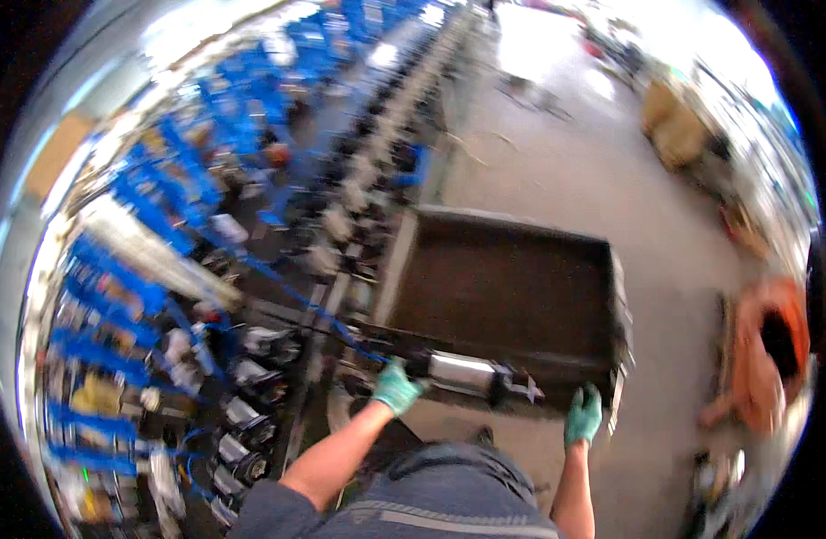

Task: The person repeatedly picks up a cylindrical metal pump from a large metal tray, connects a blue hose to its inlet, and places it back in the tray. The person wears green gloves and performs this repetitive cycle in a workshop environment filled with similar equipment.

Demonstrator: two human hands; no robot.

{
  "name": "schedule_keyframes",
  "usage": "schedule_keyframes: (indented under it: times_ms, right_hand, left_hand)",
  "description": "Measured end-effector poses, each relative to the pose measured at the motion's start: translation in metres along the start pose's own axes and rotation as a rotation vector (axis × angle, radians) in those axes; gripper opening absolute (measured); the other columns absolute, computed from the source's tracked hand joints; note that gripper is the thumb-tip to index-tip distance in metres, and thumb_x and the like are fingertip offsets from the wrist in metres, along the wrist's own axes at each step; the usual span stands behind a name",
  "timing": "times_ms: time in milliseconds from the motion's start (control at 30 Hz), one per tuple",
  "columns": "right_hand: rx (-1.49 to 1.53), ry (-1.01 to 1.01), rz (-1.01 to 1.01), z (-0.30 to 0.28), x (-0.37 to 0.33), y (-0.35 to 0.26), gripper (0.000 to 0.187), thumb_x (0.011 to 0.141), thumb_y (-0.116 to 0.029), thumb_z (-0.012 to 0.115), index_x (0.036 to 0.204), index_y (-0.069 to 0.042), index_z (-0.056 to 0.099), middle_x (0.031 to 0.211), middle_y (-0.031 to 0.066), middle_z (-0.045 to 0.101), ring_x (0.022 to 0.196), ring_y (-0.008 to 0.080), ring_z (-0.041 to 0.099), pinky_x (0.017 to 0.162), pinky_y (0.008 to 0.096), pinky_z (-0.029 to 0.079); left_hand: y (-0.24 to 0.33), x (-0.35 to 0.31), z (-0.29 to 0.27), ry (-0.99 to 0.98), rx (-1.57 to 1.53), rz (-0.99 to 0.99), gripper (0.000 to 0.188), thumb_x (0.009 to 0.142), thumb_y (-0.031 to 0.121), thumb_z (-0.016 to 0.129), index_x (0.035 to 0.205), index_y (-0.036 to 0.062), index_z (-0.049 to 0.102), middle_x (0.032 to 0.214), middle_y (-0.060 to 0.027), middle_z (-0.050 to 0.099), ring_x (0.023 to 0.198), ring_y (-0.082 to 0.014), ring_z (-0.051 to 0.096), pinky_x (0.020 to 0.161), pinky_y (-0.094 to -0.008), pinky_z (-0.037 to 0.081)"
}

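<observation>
A silver cylinder with black ends, which looks like a motor, is level above the near edge of a large dark bin. A short shaft-like part sticks out at its right end. My left hand, in a green glove, is closed at the motor's left black end; blur hides the exact grip. To the right, apart from the motor, my right hand, also gloved in green, is by the bin's near right corner. Its fingers point up and look apart, with nothing visible in them.
On my left runs a workbench with blue racks and a row of similar silver-and-black motors. A blue hose stretches from the racks toward my left hand. An orange object stands at the right, beside the grey floor.
</observation>
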State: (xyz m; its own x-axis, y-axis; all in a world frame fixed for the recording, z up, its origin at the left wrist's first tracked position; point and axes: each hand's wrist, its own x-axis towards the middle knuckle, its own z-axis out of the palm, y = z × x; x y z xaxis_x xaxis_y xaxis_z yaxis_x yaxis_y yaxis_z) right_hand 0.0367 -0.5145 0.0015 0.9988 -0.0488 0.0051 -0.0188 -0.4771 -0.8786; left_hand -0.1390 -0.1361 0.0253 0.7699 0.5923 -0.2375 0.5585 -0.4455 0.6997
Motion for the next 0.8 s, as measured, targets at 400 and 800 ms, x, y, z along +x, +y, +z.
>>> schedule_keyframes:
  times_ms: [400,800]
  right_hand:
    - [-0.407,-0.034,0.363,-0.081,0.08,0.101,0.057,0.085,-0.033,0.075,0.127,-0.003,0.051,0.106,0.0247,0.072,0.1,0.0391,0.07,0.09,0.0457,0.054]
    - [-0.016,-0.092,0.046,-0.028,0.087,0.007,0.026,0.098,-0.025,0.066,0.114,-0.007,0.056,0.083,0.014,0.066,0.072,0.0234,0.06,0.071,0.0398,0.052]
  left_hand:
    - [-0.033,0.009,0.018,-0.008,-0.162,-0.014,0.069,0.075,0.024,0.093,0.127,0.0001,0.053,0.115,-0.0144,0.07,0.102,-0.0256,0.066,0.092,-0.0386,0.053]
    - [-0.017,0.006,0.01,0.019,-0.083,-0.056,0.065,0.075,0.012,0.091,0.126,-0.0014,0.052,0.114,-0.0135,0.071,0.101,-0.0247,0.068,0.089,-0.0365,0.055]
